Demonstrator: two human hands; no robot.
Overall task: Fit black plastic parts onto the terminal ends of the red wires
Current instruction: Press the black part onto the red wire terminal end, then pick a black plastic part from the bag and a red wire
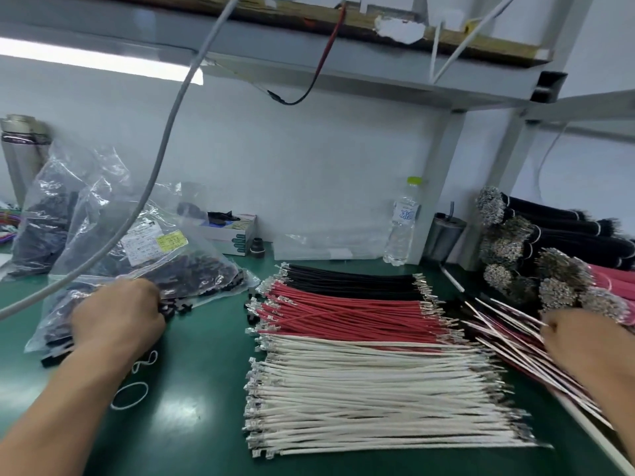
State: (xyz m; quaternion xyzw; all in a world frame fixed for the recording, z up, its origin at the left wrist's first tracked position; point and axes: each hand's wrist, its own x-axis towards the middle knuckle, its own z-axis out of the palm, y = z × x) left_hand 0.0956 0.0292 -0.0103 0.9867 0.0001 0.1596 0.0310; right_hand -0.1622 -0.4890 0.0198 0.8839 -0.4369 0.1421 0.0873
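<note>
Red wires [350, 312] with metal terminals at both ends lie side by side on the green mat [192, 389], between a row of black wires [350, 278] behind and white wires [371, 400] in front. Small black plastic parts [178, 305] spill from a clear bag [154, 255] at the left. My left hand [118, 317] rests on this pile with its fingers curled into the parts; what it holds is hidden. My right hand [577, 334] is at the right edge, gripping a fanned bunch of wires [508, 341] that looks blurred.
Bundles of black and pink wires [549, 242] are stacked at the back right. A water bottle [403, 225], a metal cup [446, 235] and a small box [230, 231] stand by the wall. Rubber bands [132, 393] lie near my left forearm. A grey cable [161, 166] hangs across the left.
</note>
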